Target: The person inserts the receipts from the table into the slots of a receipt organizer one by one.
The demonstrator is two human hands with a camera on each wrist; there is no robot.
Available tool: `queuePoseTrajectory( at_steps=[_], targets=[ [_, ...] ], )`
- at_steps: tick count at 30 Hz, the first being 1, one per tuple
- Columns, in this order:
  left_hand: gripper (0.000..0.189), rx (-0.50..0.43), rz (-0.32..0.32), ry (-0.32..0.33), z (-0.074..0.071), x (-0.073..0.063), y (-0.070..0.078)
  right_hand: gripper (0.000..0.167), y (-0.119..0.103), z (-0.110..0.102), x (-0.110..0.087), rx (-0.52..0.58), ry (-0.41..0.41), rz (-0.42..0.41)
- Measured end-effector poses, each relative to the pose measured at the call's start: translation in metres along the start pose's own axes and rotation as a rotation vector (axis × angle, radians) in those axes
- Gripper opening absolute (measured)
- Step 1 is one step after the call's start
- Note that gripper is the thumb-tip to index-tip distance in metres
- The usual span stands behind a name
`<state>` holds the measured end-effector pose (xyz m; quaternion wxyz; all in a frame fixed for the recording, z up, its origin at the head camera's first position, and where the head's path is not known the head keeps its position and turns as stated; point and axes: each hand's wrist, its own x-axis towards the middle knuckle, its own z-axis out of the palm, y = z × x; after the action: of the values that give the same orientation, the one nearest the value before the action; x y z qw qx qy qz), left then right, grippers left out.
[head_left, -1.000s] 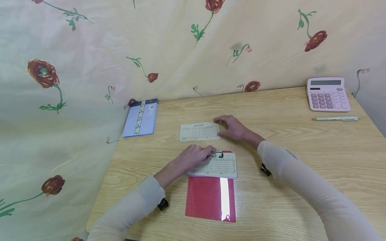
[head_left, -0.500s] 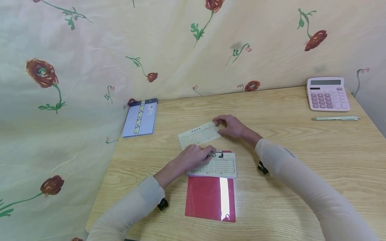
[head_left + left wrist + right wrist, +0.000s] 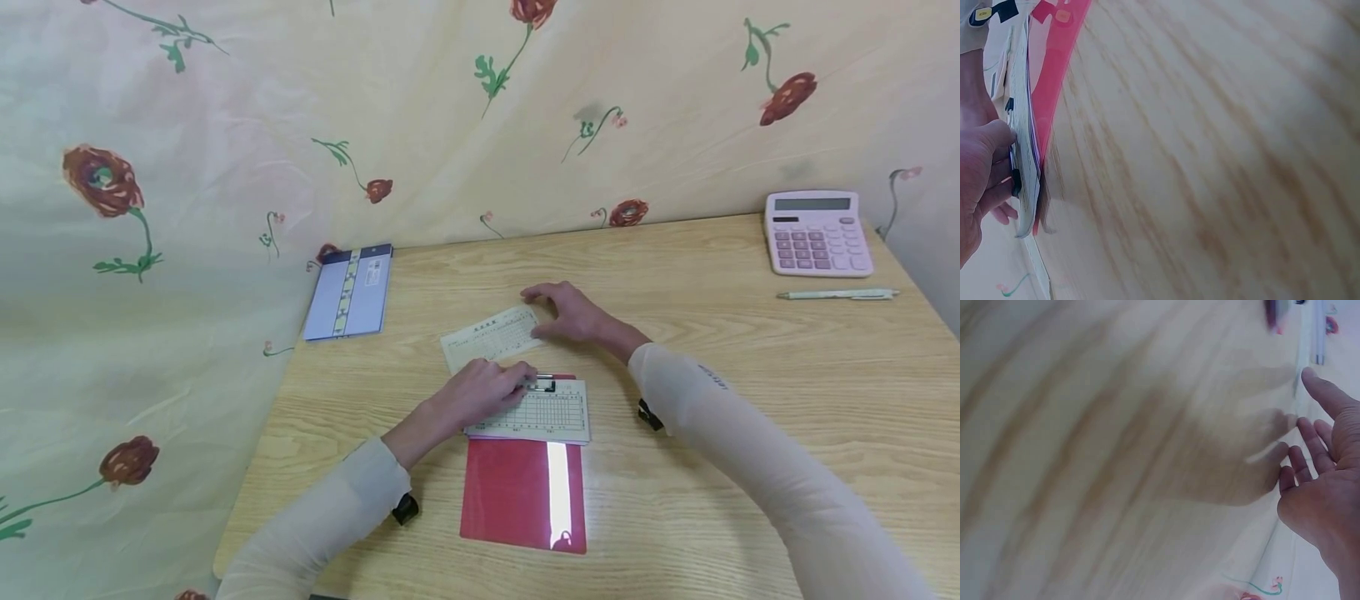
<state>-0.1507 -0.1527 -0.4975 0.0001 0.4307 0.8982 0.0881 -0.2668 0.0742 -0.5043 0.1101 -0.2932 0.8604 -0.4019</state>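
Note:
A loose paper slip printed with a table form (image 3: 487,337) lies tilted on the desk, beyond the clipboard. My right hand (image 3: 566,312) arches at its right end, thumb and fingers spread apart; in the right wrist view the fingertips (image 3: 1286,478) come down at the desk surface. Below it lies a red clipboard (image 3: 517,492) with a stack of similar printed forms (image 3: 558,417) under its metal clip (image 3: 546,386). My left hand (image 3: 483,392) grips the clip with bent fingers and covers the stack's left part. Seen edge-on in the left wrist view, the stack (image 3: 1027,137) fans slightly off the board.
A bundle of pale blue booklets (image 3: 348,296) with a patterned band lies at the desk's back left. At the back right are a pink calculator (image 3: 817,233) and a white pen (image 3: 837,295). Floral cloth (image 3: 450,125) hangs behind and on the left.
The slip has turned, its left end swinging toward me and partly behind my left hand. My right hand has shifted slightly left. My left hand stays on the clip.

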Motion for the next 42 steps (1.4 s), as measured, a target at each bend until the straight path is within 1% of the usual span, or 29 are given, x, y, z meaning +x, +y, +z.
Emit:
queuePoseTrajectory(
  at_steps=[4,7,14,17,19,24,29,34,35,37,42],
  targets=[
    [0.027,-0.002,0.004,0.003,0.0,0.0,0.0,0.065,0.001,0.002,-0.001,-0.036,0.006,0.011],
    [0.026,0.002,0.011,0.015,0.0,0.0,0.0,0.063,0.002,0.003,-0.002,-0.038,0.009,0.012],
    [0.025,0.002,0.023,0.038,0.001,0.0,-0.001,0.052,0.006,0.007,0.002,-0.016,0.007,-0.038],
    [0.025,0.0,0.021,0.04,0.001,0.0,-0.001,0.049,0.007,0.008,0.004,-0.029,0.007,-0.03],
    [0.026,-0.002,0.019,0.039,0.001,0.0,-0.001,0.046,0.007,0.008,0.005,-0.037,0.008,-0.011],
    [0.025,0.002,0.023,0.046,0.001,0.0,-0.001,0.031,0.006,0.009,0.004,-0.02,0.019,0.004],
    [0.025,0.005,0.033,0.047,0.001,0.0,0.0,0.021,0.004,0.008,0.0,0.015,0.05,0.01],
    [0.025,0.018,0.032,0.042,0.001,0.0,0.0,0.004,0.005,0.008,-0.001,0.057,0.078,0.007],
    [0.025,0.022,0.033,0.042,0.001,0.0,0.0,0.004,0.006,0.008,-0.001,0.066,0.086,0.009],
    [0.024,0.026,0.037,0.045,0.001,0.0,0.0,0.008,0.007,0.007,-0.001,0.093,0.104,0.024],
    [0.024,0.033,0.042,0.053,0.002,0.0,0.0,0.019,0.006,0.0,-0.006,0.181,0.149,0.111]
  ],
)
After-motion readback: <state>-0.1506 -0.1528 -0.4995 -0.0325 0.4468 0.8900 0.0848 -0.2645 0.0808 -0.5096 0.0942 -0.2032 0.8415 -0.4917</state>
